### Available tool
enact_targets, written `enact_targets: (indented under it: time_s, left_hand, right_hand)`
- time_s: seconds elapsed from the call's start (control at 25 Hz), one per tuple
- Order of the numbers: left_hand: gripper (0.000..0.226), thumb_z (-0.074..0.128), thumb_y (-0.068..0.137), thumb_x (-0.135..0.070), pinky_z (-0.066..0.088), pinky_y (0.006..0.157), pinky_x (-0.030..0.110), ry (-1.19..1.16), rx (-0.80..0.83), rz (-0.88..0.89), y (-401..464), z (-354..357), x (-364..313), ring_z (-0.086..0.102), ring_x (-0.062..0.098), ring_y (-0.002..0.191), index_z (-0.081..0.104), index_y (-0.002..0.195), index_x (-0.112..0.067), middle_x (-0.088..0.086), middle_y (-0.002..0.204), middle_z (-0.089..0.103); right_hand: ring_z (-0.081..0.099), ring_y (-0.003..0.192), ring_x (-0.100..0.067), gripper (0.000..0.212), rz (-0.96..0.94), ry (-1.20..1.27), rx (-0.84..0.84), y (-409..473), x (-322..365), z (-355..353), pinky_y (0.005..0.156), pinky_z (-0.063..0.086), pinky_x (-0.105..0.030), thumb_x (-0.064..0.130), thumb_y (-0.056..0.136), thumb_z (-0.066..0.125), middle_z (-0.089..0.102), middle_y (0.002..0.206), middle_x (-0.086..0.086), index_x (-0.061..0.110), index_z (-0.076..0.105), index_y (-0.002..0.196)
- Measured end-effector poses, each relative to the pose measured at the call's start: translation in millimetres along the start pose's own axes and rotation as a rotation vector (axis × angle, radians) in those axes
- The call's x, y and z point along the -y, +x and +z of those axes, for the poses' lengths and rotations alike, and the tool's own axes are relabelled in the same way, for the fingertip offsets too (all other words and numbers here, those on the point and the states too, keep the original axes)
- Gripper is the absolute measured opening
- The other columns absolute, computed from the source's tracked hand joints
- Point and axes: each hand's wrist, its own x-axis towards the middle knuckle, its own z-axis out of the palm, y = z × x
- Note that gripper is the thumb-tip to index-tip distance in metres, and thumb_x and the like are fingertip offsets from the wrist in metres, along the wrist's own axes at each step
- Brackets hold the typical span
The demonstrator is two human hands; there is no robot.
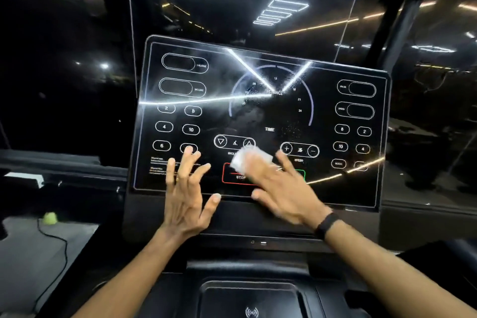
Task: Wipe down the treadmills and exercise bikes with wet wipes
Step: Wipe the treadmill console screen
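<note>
The white wet wipe (249,160) lies on the lower middle of the treadmill console (260,121), over the red STOP button (238,175) and just under the incline arrows. My right hand (284,188) presses it flat against the glass with the fingers straight; the hand is blurred. My left hand (184,188) is beside it with the fingers spread apart, holding nothing. A black band (326,224) is around my right wrist.

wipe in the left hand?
No, the wet wipe lies under the fingers of the right hand on the treadmill console; the left hand is spread and holds nothing.
</note>
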Motion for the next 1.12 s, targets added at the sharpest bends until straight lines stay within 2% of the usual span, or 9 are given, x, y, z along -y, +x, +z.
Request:
enact_targets:
  time_s: [0.12, 0.24, 0.32, 0.48, 0.68, 0.8, 0.88, 1.04, 1.12]
  left_hand:
    - [0.055, 0.032, 0.100, -0.049, 0.006, 0.122, 0.052, 0.002, -0.021, -0.036, -3.1, 12.4, -11.6, 0.028, 0.038, 0.147, 0.044, 0.129, -0.004, 0.023, 0.144, 0.040]
    - [0.055, 0.032, 0.100, -0.048, 0.006, 0.122, 0.052, 0.037, -0.029, -0.027, -4.9, 14.2, -16.2, 0.029, 0.038, 0.146, 0.044, 0.129, -0.002, 0.024, 0.143, 0.040]
    - [0.056, 0.032, 0.100, -0.048, 0.006, 0.122, 0.053, 0.059, -0.035, -0.040, -2.5, 13.9, -16.7, 0.029, 0.040, 0.146, 0.044, 0.129, -0.002, 0.023, 0.144, 0.039]
    - [0.056, 0.033, 0.099, -0.049, 0.006, 0.122, 0.054, 0.029, 0.013, -0.031, -3.1, 17.8, -17.8, 0.029, 0.040, 0.146, 0.042, 0.130, -0.003, 0.021, 0.146, 0.036]
    - [0.059, 0.036, 0.098, -0.051, 0.007, 0.122, 0.053, -0.059, 0.104, 0.044, -4.6, 14.1, -16.5, 0.027, 0.039, 0.147, 0.041, 0.133, -0.003, 0.021, 0.148, 0.036]
    - [0.061, 0.040, 0.096, -0.051, 0.007, 0.122, 0.053, -0.106, 0.172, 0.093, -5.1, 17.6, -16.3, 0.026, 0.037, 0.148, 0.039, 0.134, -0.004, 0.020, 0.149, 0.035]
    - [0.061, 0.040, 0.096, -0.052, 0.007, 0.122, 0.053, -0.150, 0.196, 0.129, -7.4, 17.8, -16.3, 0.026, 0.038, 0.148, 0.039, 0.135, -0.005, 0.019, 0.150, 0.034]
    - [0.062, 0.037, 0.098, -0.054, 0.008, 0.122, 0.054, -0.197, 0.235, 0.201, -8.0, 15.9, -15.9, 0.027, 0.036, 0.148, 0.039, 0.135, -0.004, 0.021, 0.149, 0.037]
    - [0.062, 0.038, 0.097, -0.053, 0.008, 0.122, 0.054, -0.202, 0.239, 0.205, -7.7, 17.0, -15.2, 0.028, 0.037, 0.148, 0.040, 0.134, -0.004, 0.021, 0.148, 0.039]
  right_hand:
    - [0.009, 0.154, -0.018, 0.063, 0.392, 0.171, -0.109, 17.3, -1.2, -10.7, 0.123, -0.008, -0.048, 0.041, 0.104, 0.026, 0.008, 0.167, -0.004, 0.014, 0.014, 0.160]
    - [0.008, 0.154, -0.015, 0.064, -0.120, 0.061, 0.038, -25.2, 49.8, 16.2, 0.124, 0.001, -0.047, 0.048, 0.106, 0.027, 0.014, 0.167, -0.005, 0.012, 0.019, 0.159]
    - [0.017, 0.152, -0.013, 0.064, -0.177, 0.000, 0.033, -27.7, 16.0, 11.8, 0.125, -0.001, -0.044, 0.053, 0.106, 0.019, 0.022, 0.165, -0.001, 0.018, 0.024, 0.158]
    - [0.006, 0.154, -0.016, 0.063, 0.524, 0.136, -0.104, 2.5, -18.7, -8.2, 0.122, -0.010, -0.049, 0.048, 0.105, 0.012, 0.011, 0.167, -0.003, 0.015, 0.022, 0.158]
    - [0.014, 0.153, -0.017, 0.070, 0.027, 0.042, 0.088, -70.7, 45.8, 21.5, 0.123, 0.006, -0.046, 0.056, 0.104, 0.026, 0.015, 0.167, -0.002, 0.014, 0.020, 0.159]
    - [0.009, 0.154, -0.015, 0.070, 0.742, 0.155, -0.028, -61.3, -10.6, 9.4, 0.123, -0.008, -0.048, 0.053, 0.101, 0.018, 0.010, 0.167, -0.002, 0.014, 0.013, 0.160]
    - [-0.002, 0.154, -0.017, 0.071, 0.989, 0.273, -0.075, -47.7, 6.5, 6.0, 0.122, -0.011, -0.051, 0.050, 0.101, 0.015, 0.002, 0.168, -0.007, 0.010, 0.008, 0.159]
    - [0.001, 0.155, -0.018, 0.072, 0.440, 0.182, 0.096, -78.5, 97.7, 19.8, 0.123, -0.005, -0.045, 0.051, 0.104, 0.028, -0.003, 0.168, -0.004, 0.012, 0.006, 0.160]
    - [0.004, 0.154, -0.016, 0.070, 0.608, 0.127, 0.065, -100.2, 61.2, 31.2, 0.123, -0.006, -0.046, 0.052, 0.102, 0.023, 0.000, 0.168, 0.000, 0.015, 0.009, 0.160]
